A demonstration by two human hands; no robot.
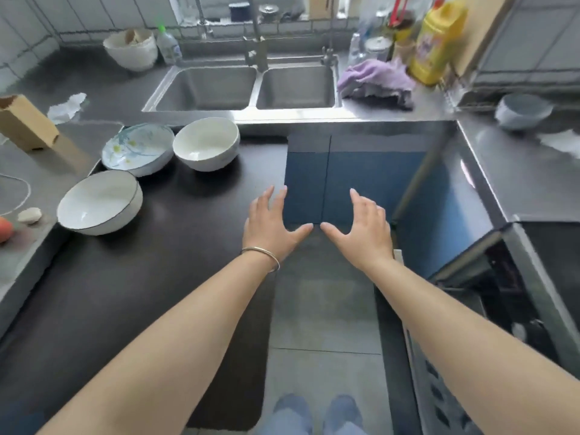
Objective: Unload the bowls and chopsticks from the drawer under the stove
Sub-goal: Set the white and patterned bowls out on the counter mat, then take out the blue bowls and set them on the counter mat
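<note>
Three bowls stand on the dark counter (157, 277) at the left: a white bowl with a dark rim (99, 202), a shallow patterned bowl (138, 149) and a plain white bowl (205, 142). My left hand (270, 224) and my right hand (361, 227) hover side by side in mid-air over the floor, fingers spread, thumbs almost meeting, holding nothing. The open drawer (489, 296) shows at the lower right, its inside dark and mostly hidden. No chopsticks are visible.
A double steel sink (248, 86) lies at the back. A purple cloth (373, 80), a yellow bottle (439, 42) and a grey bowl (522, 111) sit on the steel counter at the right. A cardboard box (25, 124) stands at the left.
</note>
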